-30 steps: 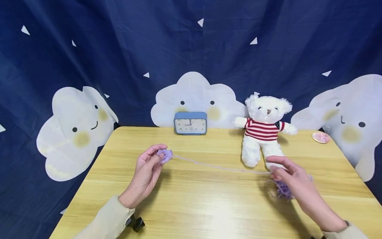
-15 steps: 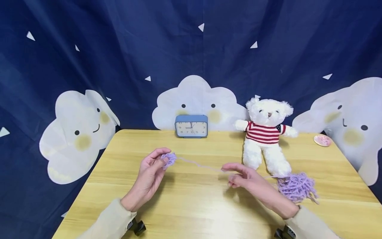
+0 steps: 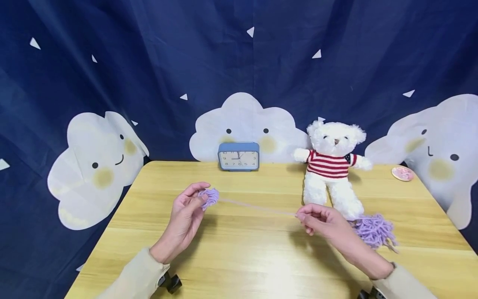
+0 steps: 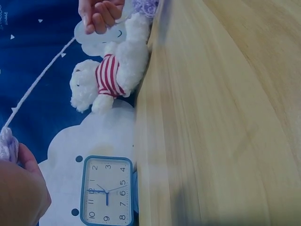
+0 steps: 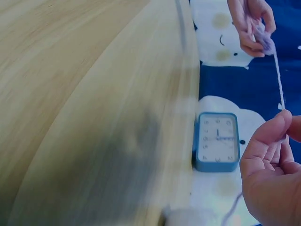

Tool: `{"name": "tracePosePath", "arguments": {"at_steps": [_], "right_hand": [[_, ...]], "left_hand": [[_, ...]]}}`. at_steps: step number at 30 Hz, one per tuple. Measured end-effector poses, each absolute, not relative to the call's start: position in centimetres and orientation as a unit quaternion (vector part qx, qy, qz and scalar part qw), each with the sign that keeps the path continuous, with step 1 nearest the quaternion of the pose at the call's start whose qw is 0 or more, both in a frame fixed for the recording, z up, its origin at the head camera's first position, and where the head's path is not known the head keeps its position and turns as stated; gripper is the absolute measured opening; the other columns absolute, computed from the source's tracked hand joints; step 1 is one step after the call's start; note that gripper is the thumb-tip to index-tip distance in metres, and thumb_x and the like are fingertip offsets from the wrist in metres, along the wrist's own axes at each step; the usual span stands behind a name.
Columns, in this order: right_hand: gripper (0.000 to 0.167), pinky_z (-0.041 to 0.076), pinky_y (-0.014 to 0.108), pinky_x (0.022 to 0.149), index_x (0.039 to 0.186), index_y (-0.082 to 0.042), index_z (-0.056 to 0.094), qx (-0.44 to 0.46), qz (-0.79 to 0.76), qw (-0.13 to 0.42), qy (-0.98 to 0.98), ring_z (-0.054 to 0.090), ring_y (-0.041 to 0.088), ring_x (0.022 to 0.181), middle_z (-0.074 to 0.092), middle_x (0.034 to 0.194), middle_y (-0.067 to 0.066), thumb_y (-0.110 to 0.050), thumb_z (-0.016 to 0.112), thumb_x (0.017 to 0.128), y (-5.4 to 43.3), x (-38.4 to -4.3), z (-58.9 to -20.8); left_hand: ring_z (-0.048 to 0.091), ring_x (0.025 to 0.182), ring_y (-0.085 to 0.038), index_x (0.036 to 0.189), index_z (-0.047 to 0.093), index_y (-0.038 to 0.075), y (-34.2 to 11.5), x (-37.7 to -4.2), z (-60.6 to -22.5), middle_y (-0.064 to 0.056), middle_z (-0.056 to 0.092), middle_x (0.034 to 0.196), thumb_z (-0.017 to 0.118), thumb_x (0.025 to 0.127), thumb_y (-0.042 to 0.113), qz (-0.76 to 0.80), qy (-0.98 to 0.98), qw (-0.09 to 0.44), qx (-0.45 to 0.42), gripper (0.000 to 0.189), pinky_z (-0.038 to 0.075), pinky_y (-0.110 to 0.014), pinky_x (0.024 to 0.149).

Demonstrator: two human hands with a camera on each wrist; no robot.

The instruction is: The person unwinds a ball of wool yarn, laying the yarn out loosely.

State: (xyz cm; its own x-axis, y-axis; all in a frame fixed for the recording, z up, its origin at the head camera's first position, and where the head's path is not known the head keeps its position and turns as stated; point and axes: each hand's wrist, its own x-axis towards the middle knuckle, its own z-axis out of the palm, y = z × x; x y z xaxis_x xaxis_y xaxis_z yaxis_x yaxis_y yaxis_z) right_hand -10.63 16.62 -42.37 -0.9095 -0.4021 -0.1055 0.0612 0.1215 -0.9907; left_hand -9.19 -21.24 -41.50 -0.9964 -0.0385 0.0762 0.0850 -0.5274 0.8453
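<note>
My left hand [image 3: 186, 220] grips a small wound ball of lilac yarn [image 3: 210, 198] between thumb and fingers, above the left half of the table. From that ball a strand of yarn [image 3: 257, 208] stretches taut to my right hand [image 3: 328, 224], whose thumb and index finger pinch it. The right wrist view shows this pinch close up, the strand [image 5: 279, 80] rising to the ball in the left hand [image 5: 251, 23]. A loose heap of the same yarn [image 3: 375, 230] lies on the table behind the right forearm, partly hidden by it.
A white teddy bear [image 3: 328, 166] in a red-striped shirt sits at the back right, its feet near the yarn heap. A blue alarm clock [image 3: 239, 157] stands at the table's back edge. A round pink disc [image 3: 402, 173] lies at the far right of the wooden table [image 3: 239, 257].
My right hand has come left from over the yarn heap, then back right a little, and its fingers now pinch the strand. The left hand holds the ball in nearly the same place.
</note>
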Motion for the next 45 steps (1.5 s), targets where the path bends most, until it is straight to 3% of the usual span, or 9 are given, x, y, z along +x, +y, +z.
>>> {"name": "tracePosePath", "arguments": {"at_steps": [8,14,17,25,29,33,37,45], "right_hand": [[0.014,0.059,0.028,0.07,0.112,-0.001,0.072,-0.109,-0.645,0.126,0.746,0.063,0.015,0.078,0.068,0.09,0.004,-0.01,0.062,0.112,19.6,-10.4,-42.0],[0.014,0.056,0.029,0.066,0.11,-0.006,0.074,-0.058,-0.636,0.103,0.763,0.062,0.015,0.075,0.066,0.087,0.003,-0.015,0.063,0.112,22.3,-10.3,-42.4],[0.013,0.056,0.028,0.066,0.109,-0.007,0.075,-0.031,-0.655,0.087,0.75,0.061,0.013,0.075,0.066,0.086,0.001,-0.01,0.063,0.112,24.0,-10.2,-42.9],[0.025,0.047,0.023,0.057,0.106,-0.016,0.081,0.014,-0.715,0.055,0.696,0.058,0.007,0.072,0.066,0.083,-0.005,-0.003,0.06,0.112,28.5,-9.7,-44.2],[0.031,0.052,0.019,0.061,0.105,-0.014,0.082,0.022,-0.739,0.043,0.672,0.062,0.007,0.076,0.07,0.088,-0.004,0.001,0.056,0.112,30.5,-9.5,-44.9],[0.034,0.055,0.017,0.067,0.101,-0.015,0.083,0.034,-0.741,0.025,0.671,0.064,0.007,0.078,0.073,0.091,-0.005,0.001,0.055,0.112,32.2,-9.4,-45.4],[0.031,0.052,0.017,0.064,0.098,-0.018,0.083,0.061,-0.719,0.019,0.692,0.062,0.006,0.078,0.073,0.089,-0.007,-0.004,0.06,0.112,33.3,-9.3,-45.7],[0.029,0.053,0.018,0.063,0.096,-0.017,0.083,0.071,-0.697,0.025,0.713,0.063,0.007,0.077,0.073,0.087,-0.006,-0.005,0.062,0.111,33.9,-9.5,-45.7]], "left_hand": [[0.065,0.098,-0.015,0.123,0.07,0.002,-21.7,-9.3,-41.4,-0.006,0.07,0.11,0.051,0.099,-0.016,-0.865,-0.497,0.071,-0.01,0.035,0.058,-0.022,0.086],[0.066,0.094,-0.015,0.136,0.059,-0.006,-22.1,-9.3,-41.4,-0.006,0.071,0.109,0.05,0.097,-0.016,-0.866,-0.495,0.069,-0.005,0.041,0.058,-0.021,0.08],[0.066,0.094,-0.016,0.138,0.055,-0.007,-22.2,-9.2,-41.5,-0.006,0.069,0.107,0.049,0.095,-0.017,-0.87,-0.489,0.065,-0.006,0.045,0.058,-0.021,0.08],[0.068,0.091,-0.015,0.134,0.06,-0.001,-22.6,-9.1,-41.8,-0.006,0.067,0.103,0.048,0.097,-0.017,-0.877,-0.475,0.067,-0.011,0.042,0.06,-0.022,0.08],[0.068,0.089,-0.015,0.133,0.06,-0.002,-22.6,-9.0,-41.9,-0.006,0.068,0.101,0.048,0.097,-0.018,-0.881,-0.467,0.071,-0.016,0.042,0.059,-0.021,0.077],[0.068,0.09,-0.015,0.133,0.059,-0.002,-22.6,-9.1,-41.9,-0.006,0.069,0.101,0.047,0.096,-0.018,-0.882,-0.465,0.074,-0.013,0.042,0.06,-0.022,0.079],[0.069,0.091,-0.016,0.132,0.059,-0.001,-22.5,-9.1,-41.9,-0.008,0.068,0.102,0.046,0.096,-0.019,-0.887,-0.455,0.079,-0.011,0.042,0.062,-0.024,0.081],[0.076,0.103,-0.027,0.131,0.058,-0.002,-22.3,-9.0,-42.0,-0.012,0.067,0.105,0.052,0.102,-0.019,-0.897,-0.437,0.057,-0.041,0.034,0.065,-0.039,0.092]]}}
